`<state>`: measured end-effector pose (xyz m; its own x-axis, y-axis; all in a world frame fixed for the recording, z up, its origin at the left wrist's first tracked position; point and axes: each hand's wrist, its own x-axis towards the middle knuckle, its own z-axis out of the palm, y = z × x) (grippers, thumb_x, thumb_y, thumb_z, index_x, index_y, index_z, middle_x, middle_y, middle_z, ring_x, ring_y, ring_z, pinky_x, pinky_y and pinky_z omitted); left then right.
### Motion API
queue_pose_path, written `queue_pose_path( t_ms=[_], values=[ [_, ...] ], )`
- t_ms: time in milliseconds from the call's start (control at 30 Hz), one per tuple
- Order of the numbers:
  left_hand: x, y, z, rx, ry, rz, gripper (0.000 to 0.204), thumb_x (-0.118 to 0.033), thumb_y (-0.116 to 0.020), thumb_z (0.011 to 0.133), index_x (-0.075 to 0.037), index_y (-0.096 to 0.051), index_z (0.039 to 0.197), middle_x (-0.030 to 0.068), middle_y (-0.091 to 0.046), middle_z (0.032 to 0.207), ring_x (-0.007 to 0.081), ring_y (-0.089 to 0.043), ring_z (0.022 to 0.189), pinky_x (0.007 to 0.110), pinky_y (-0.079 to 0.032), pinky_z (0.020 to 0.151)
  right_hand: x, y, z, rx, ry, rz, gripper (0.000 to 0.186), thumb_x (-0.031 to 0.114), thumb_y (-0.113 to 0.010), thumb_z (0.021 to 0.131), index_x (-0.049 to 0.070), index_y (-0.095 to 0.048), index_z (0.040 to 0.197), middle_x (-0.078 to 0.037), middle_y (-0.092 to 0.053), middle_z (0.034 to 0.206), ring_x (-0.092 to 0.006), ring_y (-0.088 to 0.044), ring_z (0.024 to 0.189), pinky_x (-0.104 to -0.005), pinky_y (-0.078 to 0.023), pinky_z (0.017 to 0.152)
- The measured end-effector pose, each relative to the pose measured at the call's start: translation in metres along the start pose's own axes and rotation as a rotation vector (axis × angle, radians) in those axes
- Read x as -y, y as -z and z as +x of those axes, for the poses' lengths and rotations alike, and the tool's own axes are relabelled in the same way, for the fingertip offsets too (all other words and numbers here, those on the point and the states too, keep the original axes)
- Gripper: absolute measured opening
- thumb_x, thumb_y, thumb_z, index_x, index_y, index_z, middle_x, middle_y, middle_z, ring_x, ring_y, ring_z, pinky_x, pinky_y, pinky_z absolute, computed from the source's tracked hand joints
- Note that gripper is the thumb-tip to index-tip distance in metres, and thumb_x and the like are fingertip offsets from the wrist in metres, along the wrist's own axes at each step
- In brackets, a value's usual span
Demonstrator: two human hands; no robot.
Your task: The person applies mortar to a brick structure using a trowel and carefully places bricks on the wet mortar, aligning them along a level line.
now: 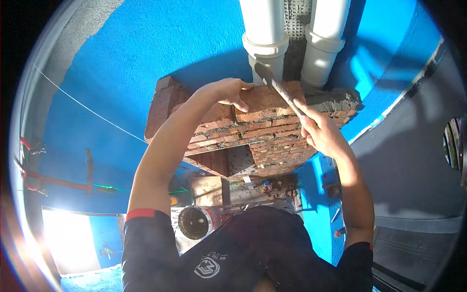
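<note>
My left hand is at the top of a red brick wall, its thumb on the front face and its fingers over the upper side of a brick. In my right hand is the handle of a trowel-like mason's tool with a narrow dark blade. The blade slants up to the left, over the brick and in front of a white pipe. Grey mortar covers the top course at the right end. More bricks sit at the left end, partly behind my left forearm.
Two white pipes run up the blue wall behind the brickwork. Below is a rectangular opening in the bricks. A round bucket stands lower left. A thin string crosses the left side.
</note>
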<state>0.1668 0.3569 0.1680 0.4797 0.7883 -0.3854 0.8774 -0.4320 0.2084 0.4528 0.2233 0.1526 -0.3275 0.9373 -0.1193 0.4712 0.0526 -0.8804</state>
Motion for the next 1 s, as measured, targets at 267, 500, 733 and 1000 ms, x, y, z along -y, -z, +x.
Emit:
queue_pose_path(
  t_ms=[267, 500, 733, 1000],
  values=[
    [-0.007, 0.002, 0.001, 0.004, -0.022, 0.017, 0.093, -0.033, -0.083, 0.071, -0.013, -0.034, 0.147, 0.0186, -0.055, 0.132, 0.0335, -0.054, 0.119, 0.04, -0.043, 0.1, -0.016, 0.001, 0.006, -0.077, 0.207, -0.204, 0.042, 0.023, -0.047, 0.1, 0.016, -0.044, 0.142, -0.007, -0.053, 0.063, -0.0146, -0.05, 0.055, -0.0335, -0.044, 0.055],
    [0.012, -0.007, -0.007, -0.001, -0.009, -0.009, 0.094, -0.032, -0.082, 0.071, -0.016, -0.032, 0.148, 0.0183, -0.055, 0.131, 0.0337, -0.055, 0.116, 0.04, -0.043, 0.099, -0.032, -0.01, -0.023, -0.089, 0.181, 0.049, 0.034, 0.03, -0.051, 0.1, 0.002, -0.058, 0.118, -0.002, -0.05, 0.059, -0.0093, -0.047, 0.049, -0.0296, -0.037, 0.046],
    [-0.007, 0.0, -0.002, 0.007, -0.012, 0.0, 0.097, -0.034, -0.084, 0.069, -0.012, -0.032, 0.148, 0.019, -0.055, 0.131, 0.0343, -0.054, 0.119, 0.041, -0.043, 0.099, -0.15, -0.072, -0.046, 0.033, 0.137, 0.048, 0.046, 0.048, -0.049, 0.097, 0.004, -0.056, 0.085, -0.006, -0.045, 0.057, -0.0176, -0.046, 0.053, -0.0366, -0.035, 0.05],
    [-0.01, -0.001, 0.0, 0.046, 0.039, 0.022, 0.096, -0.029, -0.083, 0.07, -0.012, -0.029, 0.148, 0.0185, -0.054, 0.133, 0.033, -0.053, 0.121, 0.041, -0.043, 0.1, -0.131, -0.062, 0.024, 0.254, 0.126, -0.424, 0.049, 0.054, -0.049, 0.094, 0.009, -0.068, 0.094, -0.006, -0.057, 0.058, -0.0204, -0.054, 0.05, -0.0388, -0.04, 0.048]
  ],
)
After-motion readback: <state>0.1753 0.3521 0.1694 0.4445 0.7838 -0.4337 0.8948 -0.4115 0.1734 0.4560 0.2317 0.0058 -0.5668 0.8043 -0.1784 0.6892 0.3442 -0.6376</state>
